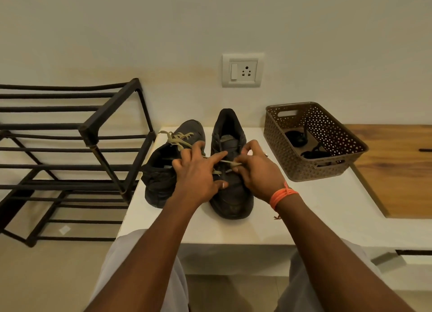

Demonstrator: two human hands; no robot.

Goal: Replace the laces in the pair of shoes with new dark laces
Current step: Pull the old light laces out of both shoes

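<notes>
Two dark shoes stand side by side on a white ledge (233, 232). The left shoe (161, 171) carries a pale lace (177, 140) tied near its top. Both hands work over the right shoe (233, 194), whose pale lace (230, 164) runs across its eyelets. My left hand (198, 173) rests on that shoe with its fingers spread and the index finger stretched over the lace. My right hand (257, 171) pinches the lace's end between curled fingers. Dark laces (298, 138) lie in the brown basket (346, 157) to the right.
A black metal shoe rack (70, 148) stands to the left, close to the ledge. A wall socket (243, 70) sits above the shoes. A wooden surface (397, 166) lies right of the basket. An orange thread circles my right wrist.
</notes>
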